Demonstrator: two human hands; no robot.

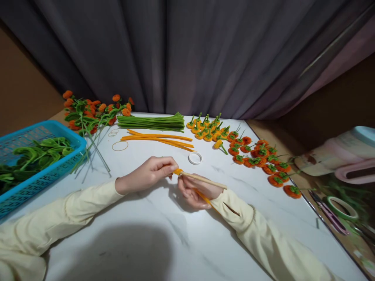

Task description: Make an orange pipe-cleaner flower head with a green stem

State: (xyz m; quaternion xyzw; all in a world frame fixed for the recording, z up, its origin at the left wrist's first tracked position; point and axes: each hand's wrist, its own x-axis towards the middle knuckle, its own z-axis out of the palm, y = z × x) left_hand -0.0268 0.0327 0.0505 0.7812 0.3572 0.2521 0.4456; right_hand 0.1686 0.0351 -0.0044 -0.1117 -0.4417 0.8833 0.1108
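Observation:
A thin wooden stick (208, 181) lies slantwise across my right hand (191, 193), its far end over the sleeve cuff. Curled fingers of that hand grip the stick near its left end. A yellow-orange pipe cleaner (177, 171) is wound around that end, and a loose length of it trails beneath my right hand towards the wrist. My left hand (154, 172) pinches the wound part between thumb and fingers. Just beyond my hands, a white ring (195, 157) and several yellow-orange pipe cleaners (164, 138) lie on the white table (140, 238).
Green stems (150, 122) lie behind. Yellow flower heads (208, 130) and orange ones (258, 156) spread right. Left are a blue basket (43, 175) of leaves and orange flowers (93, 109). Green tape (342, 207), pink-handled scissors (334, 218) and a large cup (336, 152) stand right.

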